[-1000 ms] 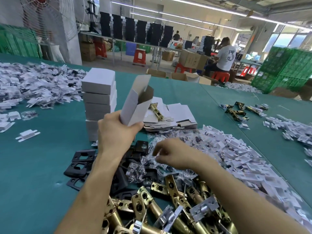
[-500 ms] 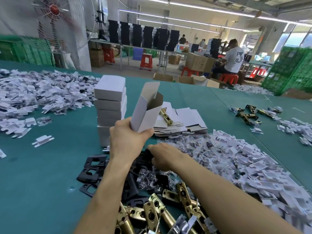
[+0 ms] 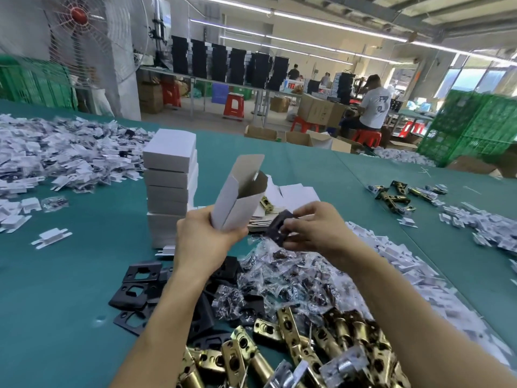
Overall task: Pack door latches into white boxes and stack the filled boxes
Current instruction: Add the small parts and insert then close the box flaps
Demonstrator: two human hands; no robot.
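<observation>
right hand (image 3: 316, 228) is coming up off the bench (image 3: 56, 303) pile, grip pinching a black plate (image 3: 279, 226); left hand (image 3: 204, 242) grip is wrapping the open white box (image 3: 237, 197), tilting its mouth toward it for loading.

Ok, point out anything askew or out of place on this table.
The stack of closed white cardboard boxes is slightly uneven, its edges not flush. One brass tubular latch lies on the flat white box blanks, away from the main latch heap.
</observation>
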